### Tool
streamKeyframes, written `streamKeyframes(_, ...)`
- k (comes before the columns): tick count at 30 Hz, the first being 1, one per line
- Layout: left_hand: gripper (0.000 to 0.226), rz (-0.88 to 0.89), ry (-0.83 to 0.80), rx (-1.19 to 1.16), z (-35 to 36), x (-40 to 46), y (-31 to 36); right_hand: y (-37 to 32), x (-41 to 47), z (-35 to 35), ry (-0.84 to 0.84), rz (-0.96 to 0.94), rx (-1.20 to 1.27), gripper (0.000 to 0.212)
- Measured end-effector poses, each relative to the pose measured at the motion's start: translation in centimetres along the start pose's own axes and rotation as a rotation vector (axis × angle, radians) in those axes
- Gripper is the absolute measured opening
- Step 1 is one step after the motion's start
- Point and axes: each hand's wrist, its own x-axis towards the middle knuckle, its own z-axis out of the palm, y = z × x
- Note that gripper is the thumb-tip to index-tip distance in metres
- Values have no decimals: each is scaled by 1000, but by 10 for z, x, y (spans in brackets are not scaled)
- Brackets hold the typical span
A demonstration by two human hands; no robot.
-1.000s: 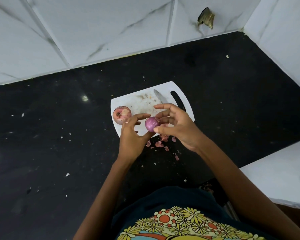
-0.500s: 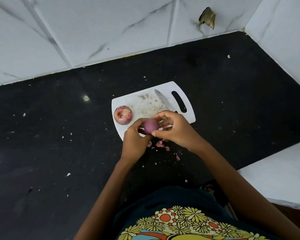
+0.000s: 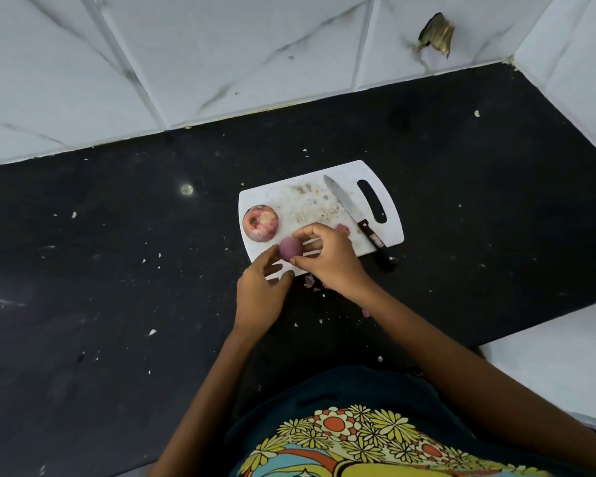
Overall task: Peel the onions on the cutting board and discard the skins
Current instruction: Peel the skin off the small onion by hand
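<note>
A small peeled purple onion (image 3: pixel 290 247) is held over the near edge of the white cutting board (image 3: pixel 289 197). My right hand (image 3: pixel 327 263) grips it between thumb and curled fingers. My left hand (image 3: pixel 260 290) sits just left of it, its forefinger tip touching the onion's left side and its thumb apart below. A larger onion (image 3: pixel 260 223) with patchy pink skin lies on the board's left end. Torn pink skins (image 3: pixel 309 280) lie on the black counter under my right hand, and one piece (image 3: pixel 342 229) lies on the board.
A knife (image 3: pixel 351 211) with a dark handle lies diagonally on the board beside its handle slot. The black counter (image 3: pixel 117 287) is flecked with crumbs. White tiled walls stand behind and to the right. A white ledge (image 3: pixel 565 356) sits at the lower right.
My right hand has closed round the small onion and carried it a little left and nearer. My left hand has slid down off the onion to its left side. The knife is uncovered.
</note>
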Motion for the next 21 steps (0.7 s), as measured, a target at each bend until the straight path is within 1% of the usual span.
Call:
streamKeyframes(5, 51, -38, 28, 69, -3, 2, -3, 4, 8, 22, 21, -73, -51, 35)
streamKeyframes(9, 49, -71, -41, 159, -2, 6, -7, 13, 12, 32, -4, -82, -107, 39)
streamKeyframes(11, 53, -88, -59, 175, -2, 8, -11, 16, 12, 34, -24, -83, -145, 43)
streamKeyframes(13, 58, -109, -61, 181, -2, 9, -11, 18, 12, 35, -49, -82, -168, 47)
streamKeyframes(16, 58, -110, -50, 147, 0, 10, -9, 18, 11, 34, -78, -77, -181, 51)
streamKeyframes(21, 60, -81, -67, 138, 2, 13, -7, 20, 11, 32, -31, -63, -122, 44)
